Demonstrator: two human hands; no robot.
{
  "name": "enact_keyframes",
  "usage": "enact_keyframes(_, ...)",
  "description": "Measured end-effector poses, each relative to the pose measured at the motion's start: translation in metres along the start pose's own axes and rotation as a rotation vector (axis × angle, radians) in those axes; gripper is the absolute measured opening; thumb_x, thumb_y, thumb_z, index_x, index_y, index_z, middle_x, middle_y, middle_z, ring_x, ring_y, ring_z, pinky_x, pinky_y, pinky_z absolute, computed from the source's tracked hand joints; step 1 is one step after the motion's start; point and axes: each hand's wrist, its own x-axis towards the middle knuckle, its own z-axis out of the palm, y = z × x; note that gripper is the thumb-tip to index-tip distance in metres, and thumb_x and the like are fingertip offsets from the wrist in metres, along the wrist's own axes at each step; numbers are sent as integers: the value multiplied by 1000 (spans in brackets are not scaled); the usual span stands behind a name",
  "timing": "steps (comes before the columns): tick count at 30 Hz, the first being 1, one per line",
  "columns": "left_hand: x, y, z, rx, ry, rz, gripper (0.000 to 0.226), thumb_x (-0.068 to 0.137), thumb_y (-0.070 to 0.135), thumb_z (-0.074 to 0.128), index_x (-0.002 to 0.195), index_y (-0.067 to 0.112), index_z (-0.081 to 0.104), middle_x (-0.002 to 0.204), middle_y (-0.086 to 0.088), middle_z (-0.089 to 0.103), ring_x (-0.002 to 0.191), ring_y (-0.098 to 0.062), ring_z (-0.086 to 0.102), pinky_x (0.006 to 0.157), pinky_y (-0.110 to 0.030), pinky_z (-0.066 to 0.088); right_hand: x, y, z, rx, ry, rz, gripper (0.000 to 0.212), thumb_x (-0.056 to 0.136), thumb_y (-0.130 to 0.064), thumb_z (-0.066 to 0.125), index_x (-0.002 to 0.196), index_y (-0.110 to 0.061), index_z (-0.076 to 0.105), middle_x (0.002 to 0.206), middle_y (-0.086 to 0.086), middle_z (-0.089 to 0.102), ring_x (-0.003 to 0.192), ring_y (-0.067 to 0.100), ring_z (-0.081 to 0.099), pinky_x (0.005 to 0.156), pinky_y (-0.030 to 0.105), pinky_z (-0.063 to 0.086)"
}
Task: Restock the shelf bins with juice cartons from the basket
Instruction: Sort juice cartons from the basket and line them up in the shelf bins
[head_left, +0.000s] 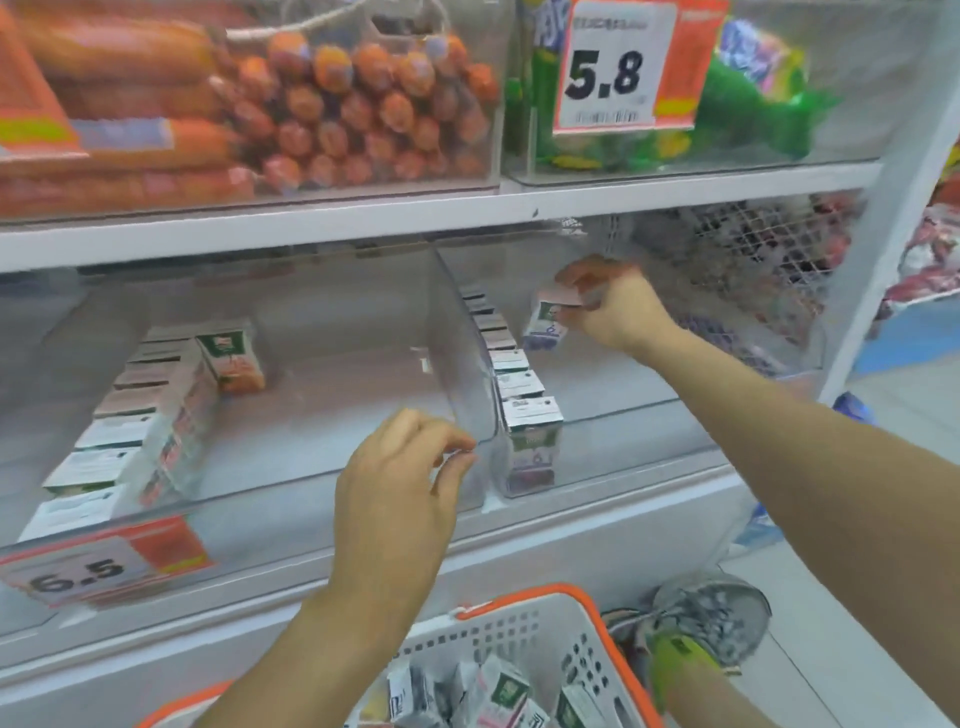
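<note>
Right hand (613, 304) deep in right bin (623, 426), fingers grasping purple carton (545, 325); left hand (400, 499) hovers at bin front, fingers loosely curled, holding nothing.

white basket (524, 631) with orange rim, purple-and-white juice carton (545, 319), orange sausages (363, 104)

Open floor in right bin (649, 410) beside carton row (511, 374); clear divider wall (467, 364) at left
</note>
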Motion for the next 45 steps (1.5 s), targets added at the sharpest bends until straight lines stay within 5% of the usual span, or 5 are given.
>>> enact_keyframes(14,-6,-6,10,20,120,84,4,81,20,71,77,19,69,76,8,55,68,-15,52,59,-36,46,63,9,66,1,-75,139,57,86,-12,73,137,-21,52,128,5,60,114,23,61,96,25,49)
enact_keyframes(19,-7,-8,11,28,116,87,11,83,14,76,78,18,68,77,7,56,70,-18,54,65,-36,43,22,-8,10,94,-2,91,36,85,2,66,119,-10,62,116,11,65,105,26,66,63,17,52)
enact_keyframes(27,-34,2,-3,18,201,166,14,81,8,65,84,15,75,98,-4,61,99,-26,55,88,-37,32,-175,-37,-39,463,36,128,17,87,1,70,86,-16,68,80,7,67,77,21,64,71,36,59)
enact_keyframes(37,-172,-37,47,-38,-817,-326,31,91,16,60,122,20,60,117,3,56,107,-12,54,97,-28,44,-311,66,76,181,-542,400,8,90,-11,66,97,-15,67,94,1,67,79,15,64,75,28,56)
enact_keyframes(45,-228,-68,84,-42,-841,-627,52,89,17,66,137,11,48,132,-7,56,118,-20,56,102,-32,44,-308,105,109,-335,-843,100,42,87,2,58,122,-19,61,126,4,59,120,22,53,99,32,45)
